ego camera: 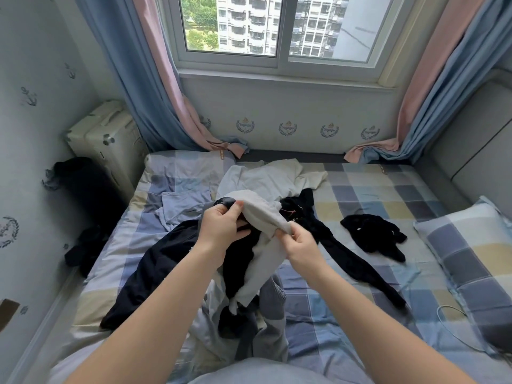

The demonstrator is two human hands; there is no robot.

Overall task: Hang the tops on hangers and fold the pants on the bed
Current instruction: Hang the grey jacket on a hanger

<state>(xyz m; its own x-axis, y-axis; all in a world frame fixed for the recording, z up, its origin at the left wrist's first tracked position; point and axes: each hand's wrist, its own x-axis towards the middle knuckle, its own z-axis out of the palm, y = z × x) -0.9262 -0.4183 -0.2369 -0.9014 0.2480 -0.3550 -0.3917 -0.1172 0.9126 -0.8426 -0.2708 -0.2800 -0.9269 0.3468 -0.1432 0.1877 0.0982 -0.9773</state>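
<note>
Grey garment [263,214] btwn hands [221,228] [300,245] (above bed [360,195])

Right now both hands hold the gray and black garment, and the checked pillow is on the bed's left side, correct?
No: the head view shows the checked pillow on the right side of the bed. The left hand and right hand do hold the gray and black garment.

I'm in a home bedroom. A bed [360,189] with a checked sheet, a pillow [471,245], curtains [144,79] and a suitcase [108,139] surround me.
</note>
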